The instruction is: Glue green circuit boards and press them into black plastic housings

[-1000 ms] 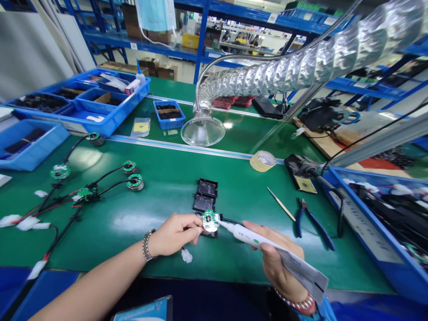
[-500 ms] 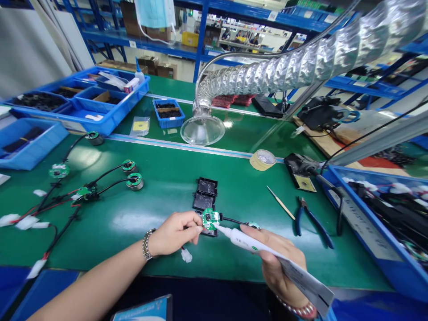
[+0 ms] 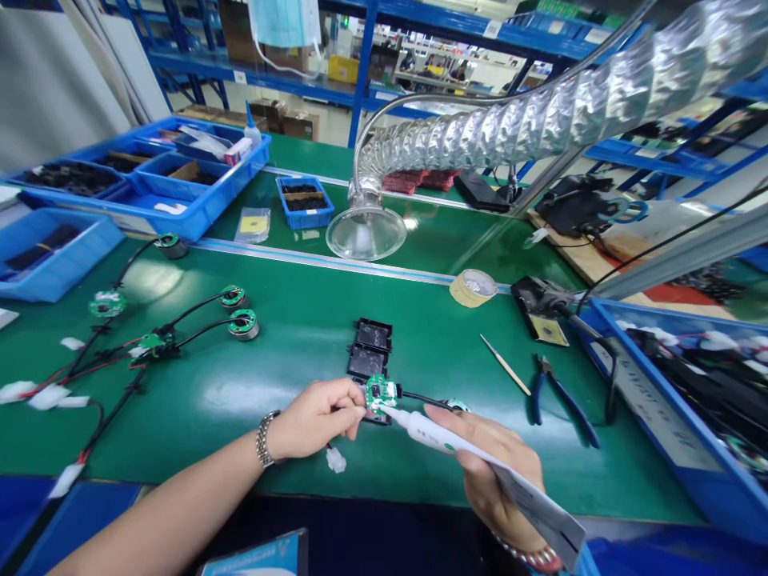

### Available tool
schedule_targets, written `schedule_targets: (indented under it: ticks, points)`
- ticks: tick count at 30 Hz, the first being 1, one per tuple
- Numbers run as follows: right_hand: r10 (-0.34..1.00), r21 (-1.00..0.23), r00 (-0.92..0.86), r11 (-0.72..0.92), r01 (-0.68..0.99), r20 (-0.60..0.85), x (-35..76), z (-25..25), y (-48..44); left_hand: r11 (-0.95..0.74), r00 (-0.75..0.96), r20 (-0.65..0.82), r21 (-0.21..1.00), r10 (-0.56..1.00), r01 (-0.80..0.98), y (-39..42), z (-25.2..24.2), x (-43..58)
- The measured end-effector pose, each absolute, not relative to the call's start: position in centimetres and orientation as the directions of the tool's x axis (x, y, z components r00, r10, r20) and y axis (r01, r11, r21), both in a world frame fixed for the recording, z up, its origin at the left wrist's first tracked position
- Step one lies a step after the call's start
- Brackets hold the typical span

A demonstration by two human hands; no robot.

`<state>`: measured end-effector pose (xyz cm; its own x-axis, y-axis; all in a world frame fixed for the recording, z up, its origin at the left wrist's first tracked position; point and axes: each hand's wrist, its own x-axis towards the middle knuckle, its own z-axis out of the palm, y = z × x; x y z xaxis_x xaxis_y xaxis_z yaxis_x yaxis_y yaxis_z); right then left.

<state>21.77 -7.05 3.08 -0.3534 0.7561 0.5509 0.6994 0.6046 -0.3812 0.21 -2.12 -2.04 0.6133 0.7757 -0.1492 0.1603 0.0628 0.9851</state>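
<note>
My left hand point(image 3: 315, 420) pinches a small round green circuit board point(image 3: 381, 393) by its edge, just above the bench. A black cable runs right from the board to a small round motor point(image 3: 456, 405), partly hidden behind my right hand point(image 3: 492, 472). That hand grips a white pen-shaped tool point(image 3: 429, 436), whose tip touches the board's near edge, along with a white paper strip point(image 3: 540, 500). Two black plastic housings point(image 3: 372, 336) lie just beyond the board, and a third is partly hidden beneath it. A white connector point(image 3: 336, 459) lies below my left hand.
Wired boards and motors point(image 3: 150, 344) lie on the green bench mat point(image 3: 240, 400) to the left. To the right are blue-handled pliers point(image 3: 561, 408), a thin stick point(image 3: 506, 365) and a tape roll point(image 3: 473, 288). A fume hood point(image 3: 366, 232) hangs ahead; blue bins point(image 3: 672, 384) flank the bench.
The board has turned its green face more upward in my left hand. My right hand has shifted slightly left, bringing the tool's tip onto the board, and the motor has come into view.
</note>
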Motion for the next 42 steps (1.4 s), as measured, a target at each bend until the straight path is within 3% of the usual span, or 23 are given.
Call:
schedule_targets:
  ticks: [16, 19, 21, 23, 26, 29, 33, 36, 40, 42]
  points:
    - [0.761, -0.372, -0.373, 0.605, 0.704, 0.531, 22.8, 3.0, -7.2, 0.207, 0.616, -0.241, 0.970, 0.750, 0.127, -2.2, -2.2, 0.2]
    - [0.829, -0.535, -0.294, 0.538, 0.652, 0.476, 23.1, 3.0, -7.3, 0.224, 0.606, -0.248, 0.968, 0.756, 0.115, -2.3, -2.2, 0.2]
    - [0.918, -0.777, -0.132, 0.387, 0.496, 0.373, 23.3, 2.7, -7.0, 0.231, 0.597, -0.256, 0.965, 0.761, 0.120, -2.3, -2.2, 0.2]
    - [0.981, -0.967, 0.057, 0.170, 0.191, 0.183, 23.7, 2.1, -5.8, 0.237, 0.591, -0.270, 0.962, 0.760, 0.134, -2.2, -2.2, 0.2]
    - [0.960, -0.959, 0.243, -0.067, -0.277, -0.138, 25.3, 1.2, -2.2, 0.236, 0.586, -0.281, 0.959, 0.760, 0.155, -2.2, -2.2, 0.3]
    - [0.883, -0.880, 0.369, -0.094, -0.466, -0.289, 28.2, 0.5, 3.2, 0.224, 0.587, -0.279, 0.960, 0.760, 0.165, -2.1, -2.2, 0.3]
    - [0.850, -0.899, 0.476, 0.007, -0.438, -0.225, 32.2, 0.5, 9.7, 0.183, 0.577, -0.241, 0.970, 0.780, 0.157, -1.8, -2.5, -0.1]
    - [0.867, -0.918, 0.454, -0.009, -0.397, -0.205, 32.8, 0.8, 11.9, 0.142, 0.581, -0.201, 0.979, 0.788, 0.147, -1.5, -2.5, -0.5]
    - [0.935, -0.936, 0.286, -0.108, -0.335, -0.210, 29.9, 1.2, 9.0, -0.014, 0.601, -0.075, 0.990, 0.796, 0.142, -1.2, -2.3, -0.9]
    - [0.985, -0.975, 0.097, -0.124, -0.186, -0.143, 27.7, 1.5, 5.4, -0.145, 0.612, 0.011, 0.975, 0.791, 0.170, -1.0, -2.2, -1.0]
